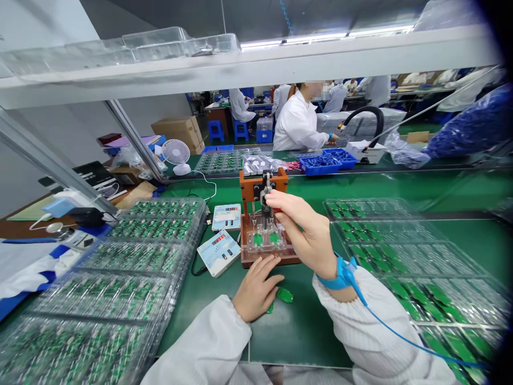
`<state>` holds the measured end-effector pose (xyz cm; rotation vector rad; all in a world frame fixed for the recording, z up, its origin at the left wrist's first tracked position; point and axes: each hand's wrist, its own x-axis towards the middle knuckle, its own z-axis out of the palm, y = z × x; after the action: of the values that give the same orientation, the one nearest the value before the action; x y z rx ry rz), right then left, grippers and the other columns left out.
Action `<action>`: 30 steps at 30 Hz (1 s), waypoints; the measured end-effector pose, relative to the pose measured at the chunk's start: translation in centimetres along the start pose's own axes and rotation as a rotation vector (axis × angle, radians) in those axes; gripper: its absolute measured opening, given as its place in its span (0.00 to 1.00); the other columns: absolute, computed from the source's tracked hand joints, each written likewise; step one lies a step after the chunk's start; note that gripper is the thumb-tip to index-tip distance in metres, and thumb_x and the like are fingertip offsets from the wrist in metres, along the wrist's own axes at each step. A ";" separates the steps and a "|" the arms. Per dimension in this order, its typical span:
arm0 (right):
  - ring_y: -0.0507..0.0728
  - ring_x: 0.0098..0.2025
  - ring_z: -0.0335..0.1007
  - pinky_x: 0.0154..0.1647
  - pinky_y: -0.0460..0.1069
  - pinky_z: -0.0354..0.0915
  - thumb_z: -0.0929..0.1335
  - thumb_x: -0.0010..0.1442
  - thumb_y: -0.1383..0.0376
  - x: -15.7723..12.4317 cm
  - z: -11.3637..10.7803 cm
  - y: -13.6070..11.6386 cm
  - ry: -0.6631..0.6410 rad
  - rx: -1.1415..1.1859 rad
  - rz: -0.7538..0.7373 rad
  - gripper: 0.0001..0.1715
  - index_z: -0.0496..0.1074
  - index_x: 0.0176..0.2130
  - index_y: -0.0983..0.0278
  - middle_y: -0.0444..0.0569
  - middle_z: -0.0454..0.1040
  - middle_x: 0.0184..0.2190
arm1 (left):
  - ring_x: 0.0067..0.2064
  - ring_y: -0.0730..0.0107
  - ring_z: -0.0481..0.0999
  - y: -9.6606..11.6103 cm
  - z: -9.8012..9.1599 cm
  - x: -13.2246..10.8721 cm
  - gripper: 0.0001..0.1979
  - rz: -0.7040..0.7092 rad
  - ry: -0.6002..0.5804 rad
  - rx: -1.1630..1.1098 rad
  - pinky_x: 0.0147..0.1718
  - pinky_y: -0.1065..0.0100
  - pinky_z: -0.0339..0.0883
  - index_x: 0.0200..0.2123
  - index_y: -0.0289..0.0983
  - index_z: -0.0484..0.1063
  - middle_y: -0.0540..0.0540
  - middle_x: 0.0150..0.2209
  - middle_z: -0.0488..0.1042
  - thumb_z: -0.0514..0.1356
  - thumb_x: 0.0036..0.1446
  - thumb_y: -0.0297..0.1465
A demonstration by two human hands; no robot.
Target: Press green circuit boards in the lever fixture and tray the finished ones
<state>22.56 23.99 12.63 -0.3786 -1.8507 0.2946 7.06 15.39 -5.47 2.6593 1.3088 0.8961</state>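
Note:
An orange press fixture (247,188) with a metal toggle clamp stands on a brown base in front of me. My right hand (306,227) is closed round the clamp's lever handle (276,210), of which a bit of red shows. Under the clamp, two small green circuit boards (258,239) sit in a clear acrylic plate (284,247). My left hand (258,291) lies with fingers stretched out, fingertips at the base's front edge. Beside it on the green mat is a loose green circuit board (285,294); another shows partly by the palm. A blue wrist strap (335,274) circles my right wrist.
Clear trays of green boards stand at left (136,256) and right (385,256). Two white meter boxes (219,254) with red digits sit left of the fixture. Behind are a small fan (176,153), blue bins (320,164) and a co-worker (296,124). A shelf (256,67) crosses overhead.

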 end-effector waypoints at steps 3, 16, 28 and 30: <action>0.60 0.61 0.72 0.64 0.60 0.71 0.63 0.72 0.72 -0.5 0.4 0.6 0.024 -0.014 -0.033 0.24 0.71 0.61 0.52 0.44 0.77 0.56 | 0.71 0.52 0.57 0.0 0.0 0.0 0.15 -0.003 -0.004 -0.002 0.66 0.42 0.60 0.53 0.38 0.72 0.37 0.68 0.62 0.55 0.65 0.24; 0.62 0.65 0.68 0.65 0.60 0.71 0.64 0.68 0.78 -4.3 3.3 3.6 0.090 0.001 -0.101 0.32 0.68 0.64 0.52 0.47 0.74 0.59 | 0.71 0.53 0.58 -0.1 0.2 -0.1 0.15 -0.004 0.014 -0.005 0.66 0.43 0.60 0.53 0.38 0.73 0.38 0.67 0.63 0.55 0.65 0.24; 0.66 0.67 0.64 0.66 0.69 0.67 0.63 0.68 0.74 -5.1 6.0 3.5 0.227 0.036 -0.027 0.27 0.68 0.62 0.53 0.51 0.74 0.56 | 0.70 0.55 0.59 0.1 0.2 0.0 0.15 -0.053 -0.037 0.000 0.68 0.47 0.57 0.53 0.40 0.75 0.40 0.66 0.65 0.59 0.63 0.27; 0.66 0.67 0.65 0.66 0.69 0.68 0.63 0.68 0.74 -5.0 6.0 3.5 0.228 0.032 -0.034 0.27 0.68 0.62 0.54 0.51 0.75 0.55 | 0.70 0.55 0.59 0.2 -0.2 0.1 0.15 -0.066 -0.048 -0.038 0.69 0.47 0.56 0.52 0.40 0.75 0.40 0.66 0.65 0.61 0.62 0.27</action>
<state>18.69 25.11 5.07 -0.3435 -1.6255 0.2473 7.17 15.32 -5.22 2.5759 1.3472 0.8353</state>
